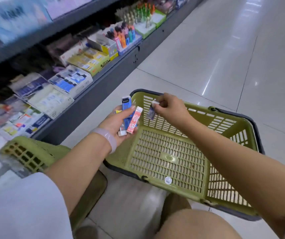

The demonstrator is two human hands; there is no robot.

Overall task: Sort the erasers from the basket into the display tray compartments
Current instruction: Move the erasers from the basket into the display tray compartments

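Note:
A green plastic basket (169, 169) lies on the floor in front of me, and I see nothing on its slatted bottom. My left hand (116, 123) holds several erasers just left of the basket's rim, among them a blue-sleeved eraser (127, 107) and a red-and-white-sleeved eraser (134, 120). My right hand (169, 107) is above the basket's far wall and pinches a purple-sleeved eraser (150, 112) by its white end, so that it hangs down. Display trays with eraser boxes (52, 99) stand on the low shelf to the left.
A grey shelf unit (103, 75) with stationery runs along the left, with pens and markers (124, 35) further back. A second green basket (29, 156) lies at the lower left. White tiled floor stretches to the right. My knees are at the bottom of the view.

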